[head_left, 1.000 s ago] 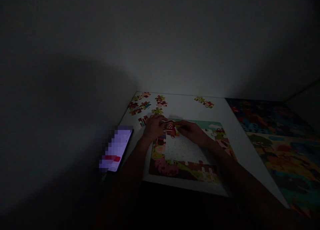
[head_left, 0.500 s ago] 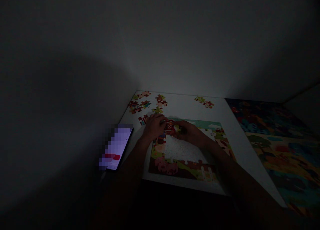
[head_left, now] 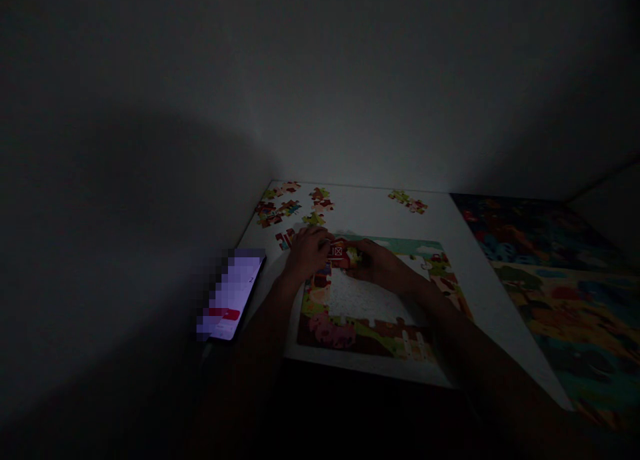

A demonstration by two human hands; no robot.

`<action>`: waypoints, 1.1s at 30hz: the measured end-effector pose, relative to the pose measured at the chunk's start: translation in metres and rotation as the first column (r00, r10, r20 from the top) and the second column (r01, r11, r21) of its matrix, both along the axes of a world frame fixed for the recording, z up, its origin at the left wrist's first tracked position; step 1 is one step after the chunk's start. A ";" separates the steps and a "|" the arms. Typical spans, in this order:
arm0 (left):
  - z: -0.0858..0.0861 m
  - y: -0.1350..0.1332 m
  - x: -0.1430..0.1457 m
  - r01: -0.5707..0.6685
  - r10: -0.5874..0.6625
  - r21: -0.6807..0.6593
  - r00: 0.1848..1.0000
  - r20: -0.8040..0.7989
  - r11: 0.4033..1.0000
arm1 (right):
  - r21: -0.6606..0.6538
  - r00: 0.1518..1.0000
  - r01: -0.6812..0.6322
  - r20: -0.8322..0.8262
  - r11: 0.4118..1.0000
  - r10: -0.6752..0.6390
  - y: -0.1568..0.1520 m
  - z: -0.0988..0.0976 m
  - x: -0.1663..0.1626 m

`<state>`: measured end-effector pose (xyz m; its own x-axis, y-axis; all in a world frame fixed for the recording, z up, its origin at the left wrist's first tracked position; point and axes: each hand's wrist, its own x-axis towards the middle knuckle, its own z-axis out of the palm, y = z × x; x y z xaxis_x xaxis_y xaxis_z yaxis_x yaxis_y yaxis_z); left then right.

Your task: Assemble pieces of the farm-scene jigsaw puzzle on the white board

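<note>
A partly built farm jigsaw [head_left: 370,330] lies on a white table [head_left: 475,273] in a dim room. My left hand [head_left: 307,250] and my right hand [head_left: 380,263] meet at the puzzle's upper left, both with fingers bent down on a red barn piece [head_left: 339,252] between them. The barn piece rests on the puzzle's top edge. The white middle of the jigsaw is unfilled. Loose pieces [head_left: 280,210] are scattered beyond my left hand.
A lit phone [head_left: 233,293] lies at the table's left edge. More loose pieces [head_left: 409,202] sit near the back wall. A colourful picture sheet [head_left: 550,280] covers the surface at the right. A wall closes off the back.
Both hands have drawn slightly closer together around the barn piece. The view has shifted a little; nothing else has moved.
</note>
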<state>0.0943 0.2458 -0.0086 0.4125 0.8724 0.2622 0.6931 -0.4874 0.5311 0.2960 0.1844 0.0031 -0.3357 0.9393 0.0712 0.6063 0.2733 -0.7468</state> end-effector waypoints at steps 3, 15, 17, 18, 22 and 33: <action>-0.001 0.000 0.000 -0.009 0.009 -0.001 1.000 -0.001 1.000 | 0.012 1.000 -0.010 -0.002 1.000 0.010 0.001 -0.002 0.000; -0.005 0.003 -0.002 0.019 -0.020 0.007 0.999 0.035 1.000 | -0.012 0.999 0.038 -0.010 0.999 -0.038 0.000 0.004 0.000; -0.005 0.004 -0.001 0.009 -0.009 -0.002 0.999 0.047 1.000 | -0.017 0.999 0.052 -0.007 0.998 -0.053 0.001 0.006 0.001; -0.004 0.005 -0.001 0.005 -0.005 -0.012 0.998 0.056 1.000 | -0.031 0.998 0.059 -0.004 0.998 -0.059 0.001 0.008 0.002; -0.001 0.006 -0.002 -0.015 0.020 -0.048 0.994 0.110 0.999 | -0.100 0.998 0.059 -0.019 0.993 -0.061 0.002 0.009 0.008; -0.003 -0.068 -0.035 -0.033 0.031 0.053 0.998 0.049 0.998 | -0.074 0.998 0.070 -0.001 0.995 -0.070 0.000 0.014 0.008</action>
<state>0.0590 0.1781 -0.0116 0.3706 0.8691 0.3275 0.6831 -0.4940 0.5380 0.3041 0.1848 0.0168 -0.2690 0.9631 0.0015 0.6191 0.1741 -0.7658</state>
